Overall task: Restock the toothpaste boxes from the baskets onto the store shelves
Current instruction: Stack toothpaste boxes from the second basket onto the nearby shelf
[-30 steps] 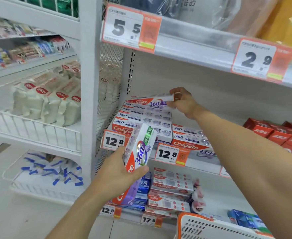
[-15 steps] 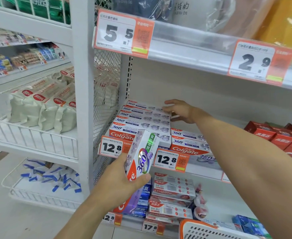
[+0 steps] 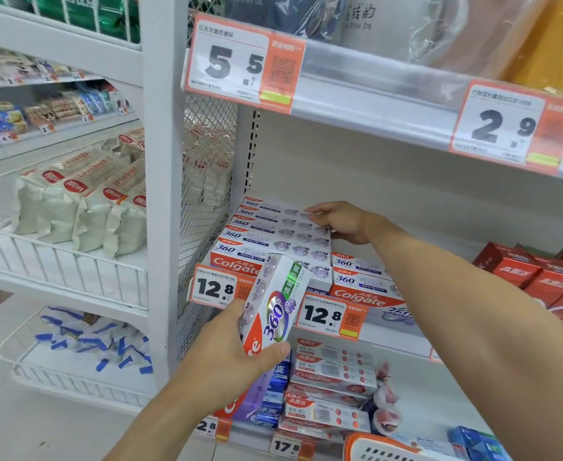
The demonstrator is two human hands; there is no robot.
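Observation:
My left hand [image 3: 230,354] grips a white Colgate 360 toothpaste box [image 3: 275,304], tilted upright in front of the shelf edge. A stack of matching Colgate 360 boxes [image 3: 267,234] fills the left end of the middle shelf [image 3: 400,341]. My right hand [image 3: 343,221] lies with straight fingers against the right end of the top rear boxes of that stack. A lower row of Colgate boxes [image 3: 360,277] sits to the right of the stack. An orange and white basket [image 3: 383,449] shows at the bottom edge.
Red toothpaste boxes [image 3: 546,277] stand at the right of the same shelf. The shelf above [image 3: 390,104] hangs low with price tags 5.5 and 2.9. More Colgate boxes [image 3: 330,384] lie on the shelf below. A white upright post [image 3: 162,194] and wire racks of packets lie left.
My right hand set the box it held onto the top of the stack and now lies flat against the boxes. My left hand has kept its box in about the same place.

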